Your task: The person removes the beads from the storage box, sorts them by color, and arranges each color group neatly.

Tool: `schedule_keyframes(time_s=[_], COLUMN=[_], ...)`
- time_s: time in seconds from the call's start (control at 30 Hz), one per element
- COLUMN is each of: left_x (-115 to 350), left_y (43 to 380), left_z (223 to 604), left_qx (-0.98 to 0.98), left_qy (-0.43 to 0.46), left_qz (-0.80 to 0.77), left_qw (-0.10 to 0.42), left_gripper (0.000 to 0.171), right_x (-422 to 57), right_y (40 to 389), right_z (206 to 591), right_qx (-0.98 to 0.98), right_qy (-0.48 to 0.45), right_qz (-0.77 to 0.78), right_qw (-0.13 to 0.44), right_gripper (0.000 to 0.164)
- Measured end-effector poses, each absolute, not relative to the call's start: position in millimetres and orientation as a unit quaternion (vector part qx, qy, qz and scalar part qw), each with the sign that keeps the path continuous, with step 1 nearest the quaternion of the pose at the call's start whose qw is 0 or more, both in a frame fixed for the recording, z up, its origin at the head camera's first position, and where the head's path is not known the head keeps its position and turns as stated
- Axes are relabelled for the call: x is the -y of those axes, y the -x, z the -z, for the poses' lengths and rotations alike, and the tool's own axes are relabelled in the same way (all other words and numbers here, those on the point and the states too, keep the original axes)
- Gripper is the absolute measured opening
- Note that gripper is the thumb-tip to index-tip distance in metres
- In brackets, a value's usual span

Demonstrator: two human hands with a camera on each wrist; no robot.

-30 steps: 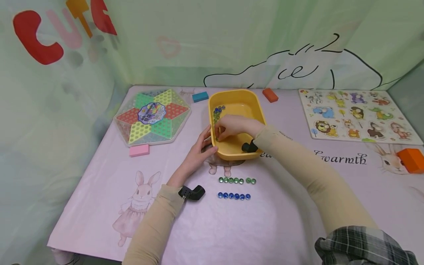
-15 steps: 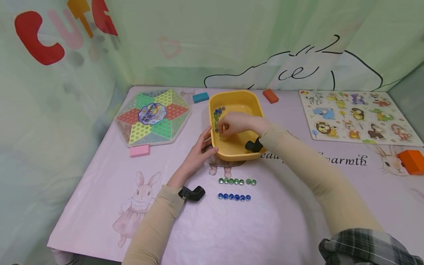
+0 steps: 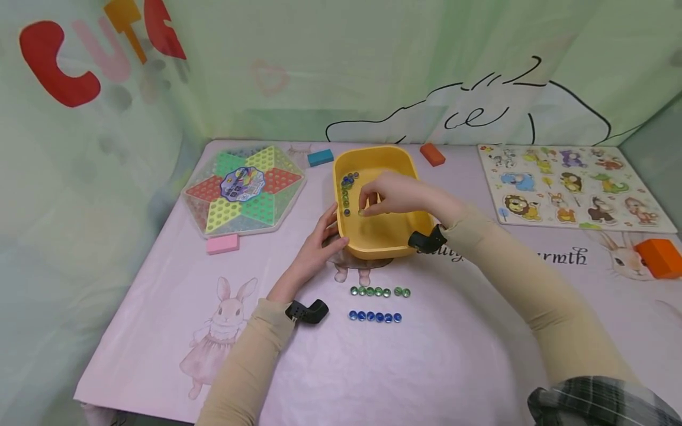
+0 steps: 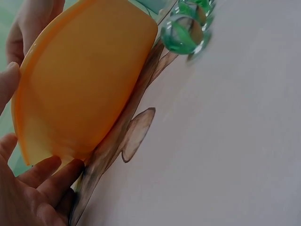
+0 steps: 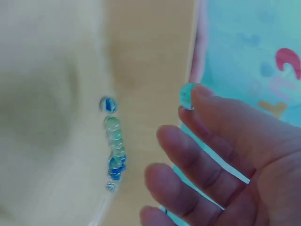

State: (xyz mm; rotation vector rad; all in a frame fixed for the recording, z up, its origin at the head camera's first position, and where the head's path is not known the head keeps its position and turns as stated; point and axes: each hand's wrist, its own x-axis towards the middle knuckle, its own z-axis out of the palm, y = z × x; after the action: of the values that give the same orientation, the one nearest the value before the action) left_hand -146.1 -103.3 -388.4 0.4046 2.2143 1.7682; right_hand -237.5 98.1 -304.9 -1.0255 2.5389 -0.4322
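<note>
My right hand (image 3: 391,192) is raised over the yellow basin (image 3: 378,154), thumb and forefinger pinching a green glass marble (image 5: 187,96); its other fingers are loosely bent. Inside the basin, blue and green marbles (image 5: 115,136) lie in a line along the left wall. My left hand (image 3: 315,245) holds the basin's near left corner from outside, thumb at the rim and fingers against the side wall (image 4: 84,84). In front of the basin, a row of green marbles (image 3: 370,291) lies on the table, with a row of blue marbles (image 3: 375,317) nearer me.
A hexagonal Chinese checkers board (image 3: 245,189) lies left of the basin, a pink block (image 3: 222,244) by its near edge. Behind stand a blue block (image 3: 320,157) and an orange-red block (image 3: 433,154). An animal puzzle board (image 3: 575,186) and an orange block (image 3: 660,258) are at right.
My right hand has lifted from the basin's left side and shifted right, with the green marble now showing at its fingertips. The left hand stays at the corner.
</note>
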Motion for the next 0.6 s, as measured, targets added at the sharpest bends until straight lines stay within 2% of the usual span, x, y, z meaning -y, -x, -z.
schedule_keyframes(time_s=[0.47,0.6], left_x=[104.0,104.5], left_y=[146.5,153.0], left_z=[389.8,404.7], left_qx=[-0.769,-0.768], left_qy=[-0.144,-0.140], left_qz=[-0.610,-0.612], left_qw=[0.129,0.125], left_gripper=[0.071,0.071], right_x=[-141.1,-150.4], right_y=[198.3,188.9], right_z=[301.9,299.6], right_qx=[-0.896,-0.895], right_qy=[0.329,0.325], right_qz=[0.247,0.261], right_qw=[0.168,0.158], right_gripper=[0.015,0.014])
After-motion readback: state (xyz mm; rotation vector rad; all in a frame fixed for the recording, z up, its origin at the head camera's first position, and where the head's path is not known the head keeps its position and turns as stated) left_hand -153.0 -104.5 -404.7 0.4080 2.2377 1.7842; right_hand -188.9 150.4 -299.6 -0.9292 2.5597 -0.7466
